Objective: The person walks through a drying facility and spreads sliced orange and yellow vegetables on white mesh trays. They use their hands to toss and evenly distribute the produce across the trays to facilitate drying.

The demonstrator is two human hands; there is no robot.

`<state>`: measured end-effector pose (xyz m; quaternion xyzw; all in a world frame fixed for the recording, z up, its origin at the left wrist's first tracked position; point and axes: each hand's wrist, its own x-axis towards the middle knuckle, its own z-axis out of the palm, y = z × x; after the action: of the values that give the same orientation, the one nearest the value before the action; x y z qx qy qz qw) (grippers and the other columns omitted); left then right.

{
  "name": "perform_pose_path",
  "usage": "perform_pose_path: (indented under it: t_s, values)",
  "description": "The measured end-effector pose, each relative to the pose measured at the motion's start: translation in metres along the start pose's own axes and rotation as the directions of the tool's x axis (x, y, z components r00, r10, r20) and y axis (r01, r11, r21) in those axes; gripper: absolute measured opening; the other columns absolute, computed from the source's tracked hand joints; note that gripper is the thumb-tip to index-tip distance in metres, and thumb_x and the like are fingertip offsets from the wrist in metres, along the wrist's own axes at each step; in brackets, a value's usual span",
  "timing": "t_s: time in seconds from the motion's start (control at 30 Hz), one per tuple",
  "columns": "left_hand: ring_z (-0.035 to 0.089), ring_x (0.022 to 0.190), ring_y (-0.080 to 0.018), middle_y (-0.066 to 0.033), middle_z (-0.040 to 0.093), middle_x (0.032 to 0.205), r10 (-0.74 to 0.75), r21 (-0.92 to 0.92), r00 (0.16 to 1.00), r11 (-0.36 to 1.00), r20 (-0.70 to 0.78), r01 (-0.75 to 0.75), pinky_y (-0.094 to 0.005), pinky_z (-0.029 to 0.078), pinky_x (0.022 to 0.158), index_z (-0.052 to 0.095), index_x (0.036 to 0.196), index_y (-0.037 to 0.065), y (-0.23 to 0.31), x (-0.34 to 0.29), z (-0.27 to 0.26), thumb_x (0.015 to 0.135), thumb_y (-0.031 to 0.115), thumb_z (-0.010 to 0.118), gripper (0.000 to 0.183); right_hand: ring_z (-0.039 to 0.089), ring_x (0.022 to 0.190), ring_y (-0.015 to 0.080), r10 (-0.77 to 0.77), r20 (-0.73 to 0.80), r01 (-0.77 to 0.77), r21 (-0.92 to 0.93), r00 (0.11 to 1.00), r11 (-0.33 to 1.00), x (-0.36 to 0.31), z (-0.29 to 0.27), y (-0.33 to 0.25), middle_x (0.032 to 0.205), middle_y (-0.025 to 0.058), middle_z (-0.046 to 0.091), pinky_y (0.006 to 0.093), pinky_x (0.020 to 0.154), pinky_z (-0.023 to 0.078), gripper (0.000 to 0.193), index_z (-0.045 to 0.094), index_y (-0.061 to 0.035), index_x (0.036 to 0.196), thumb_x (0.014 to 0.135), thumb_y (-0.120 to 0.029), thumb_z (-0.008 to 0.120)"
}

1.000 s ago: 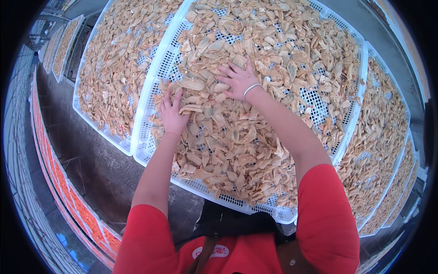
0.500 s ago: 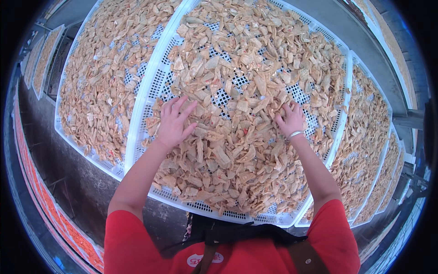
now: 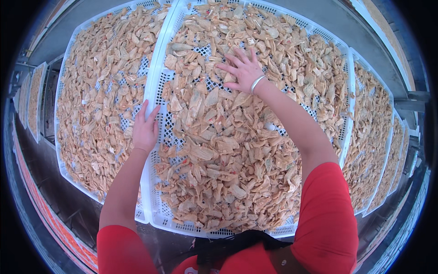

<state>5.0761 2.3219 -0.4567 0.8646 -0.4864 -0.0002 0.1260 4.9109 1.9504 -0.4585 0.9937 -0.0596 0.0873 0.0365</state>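
A white perforated plastic tray (image 3: 160, 86) lies in front of me, covered with pale tan dried slices (image 3: 228, 150). My left hand (image 3: 145, 128) rests flat on the tray's left rim, fingers together, holding nothing. My right hand (image 3: 244, 69), with a bracelet at the wrist, is spread palm-down on the slices near the tray's far middle. Bare mesh shows between the two hands.
A second white tray (image 3: 64, 114) of the same slices sits to the left, and more trays (image 3: 372, 137) run off to the right. All rest on a grey metal rack (image 3: 54, 196). An orange strip (image 3: 41, 228) runs along the lower left.
My left hand has moved left off the slices onto the tray's rim. My right hand has shifted from the right side up toward the tray's far middle.
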Motion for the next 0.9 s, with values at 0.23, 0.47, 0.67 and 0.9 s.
perform_pose_path:
  t_s: [0.23,0.47,0.67,0.9]
  values:
    - [0.049,0.117,-0.0355,-0.0130,0.038,0.148,-0.029,0.009,0.999,1.000,0.041,0.029,-0.0430,0.043,0.100,0.057,0.131,0.022,-0.001,-0.005,-0.010,0.084,0.005,0.059,0.051,0.030,0.141,0.0340,0.712,0.106,-0.679,-0.228,0.695,0.697,-0.028,0.009,0.167,0.154,0.0011,0.032,0.0747,0.104,0.020,0.058,0.049,-0.0358,0.138,0.086,-0.061,0.051]
    - [0.048,0.120,-0.0365,-0.0100,0.039,0.147,-0.045,-0.039,0.999,0.998,0.024,0.046,-0.0435,0.047,0.098,0.058,0.129,0.024,0.006,0.001,-0.002,0.082,0.005,0.061,0.050,0.041,0.129,0.0389,0.863,0.188,-0.873,-0.050,0.468,0.484,-0.084,-0.002,0.179,0.144,0.0094,0.043,0.0499,0.106,0.036,0.072,0.050,-0.0219,0.139,0.080,-0.062,0.055]
    - [0.050,0.118,-0.0374,-0.0096,0.041,0.146,-0.053,-0.042,0.998,0.998,0.020,0.054,-0.0445,0.048,0.096,0.060,0.126,0.024,-0.002,-0.003,-0.002,0.082,0.005,0.062,0.048,0.049,0.119,0.0352,0.357,0.209,-0.405,0.269,0.910,0.874,0.004,-0.006,0.032,0.130,0.0095,0.055,0.0520,0.101,0.037,0.067,0.059,-0.0142,0.128,0.077,-0.056,0.064]
    - [0.050,0.118,-0.0371,-0.0094,0.042,0.145,-0.037,-0.048,0.999,0.998,-0.005,0.036,-0.0436,0.050,0.093,0.062,0.122,0.024,-0.003,-0.002,-0.004,0.079,0.003,0.063,0.047,0.012,0.148,0.0298,-0.045,0.313,-0.023,0.212,0.949,0.977,0.155,0.015,-0.006,0.153,-0.0008,0.035,0.0649,0.116,0.005,0.066,0.045,-0.0325,0.144,0.086,-0.065,0.051]
